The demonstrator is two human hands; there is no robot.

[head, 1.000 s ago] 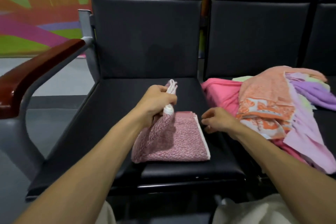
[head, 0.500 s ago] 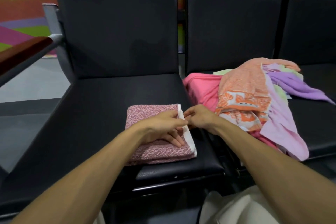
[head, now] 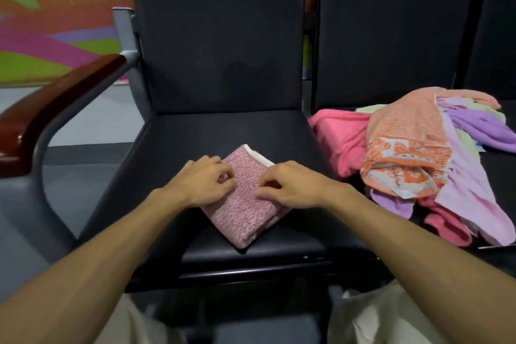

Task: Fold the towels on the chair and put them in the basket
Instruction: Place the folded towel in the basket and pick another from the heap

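The folded towel (head: pixel 245 212) lies in the middle of the black seat (head: pixel 195 134), turned cornerwise so one corner points at you, its white border (head: pixel 261 156) on the far right edge. Your left hand (head: pixel 205 183) sits on its left side and your right hand (head: pixel 293 186) on its right, both with fingers curled down and thumb and forefinger nipping the top layer of cloth. The motion blur hides how many layers each pinch takes in.

That is the risk. If you lift by the top layer alone, the lower folds will likely drop open and the square will be lost. Get your fingers under the whole stack, or slide a flat palm beneath it, before raising it. The near corner lies close to the seat's front edge, so dragging the towel toward you could tip it off.

On the next seat to your right waits the pile of towels (head: pixel 413 159), pink, orange, lilac and green, unfolded and tangled, the nearest pink one just beside your right forearm. A wide swing of that arm could snag it.

The basket is not in view, so locate it before you carry anything.
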